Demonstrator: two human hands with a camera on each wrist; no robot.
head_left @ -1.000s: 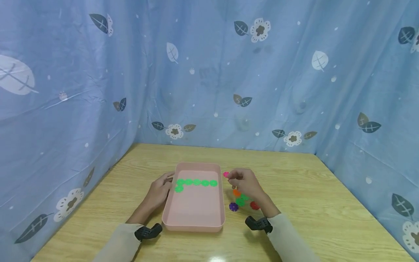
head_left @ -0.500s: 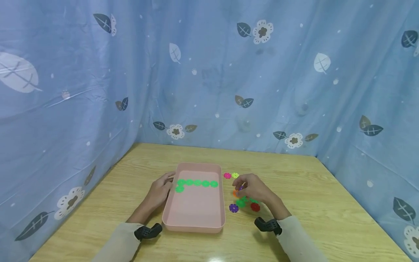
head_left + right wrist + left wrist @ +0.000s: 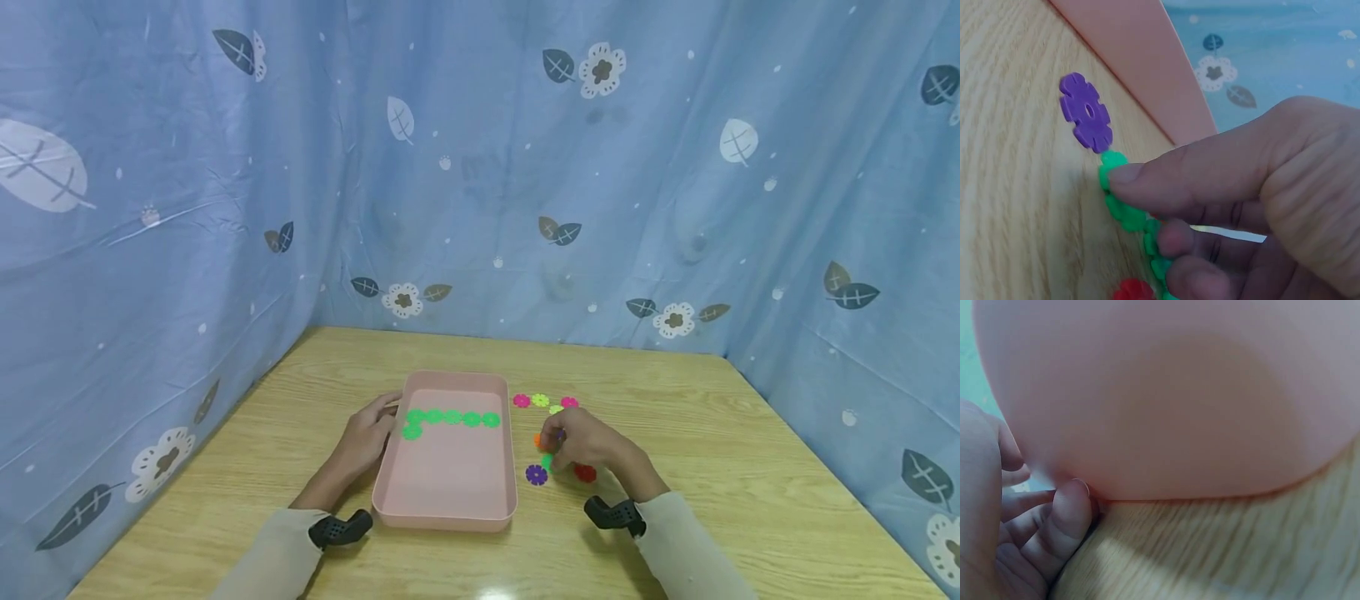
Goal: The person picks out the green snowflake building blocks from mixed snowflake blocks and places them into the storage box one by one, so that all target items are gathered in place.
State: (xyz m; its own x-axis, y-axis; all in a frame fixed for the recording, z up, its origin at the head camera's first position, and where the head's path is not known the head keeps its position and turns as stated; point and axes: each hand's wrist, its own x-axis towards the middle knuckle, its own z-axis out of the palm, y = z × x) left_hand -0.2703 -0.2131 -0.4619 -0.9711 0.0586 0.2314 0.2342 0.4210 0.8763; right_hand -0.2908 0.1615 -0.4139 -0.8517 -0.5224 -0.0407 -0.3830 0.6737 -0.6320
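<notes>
Right of the tray, on the tabletop, the right hand's thumb partly covers a green flower near the purple flower; hidden fingertips leave its grip impossible to tell. Cut off below is a red flower. The left hand rests loosely against the tray, fingers partly hidden.

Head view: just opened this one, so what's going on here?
A person's left grip rests against the left side of a pink tray holding six green flower pieces. To the tray's right, the right grip has its thumb on another green piece; whether it pinches it is hidden. Nearby on the table lie a purple piece, a red piece, an orange piece, and some yellow pieces and pink pieces.
</notes>
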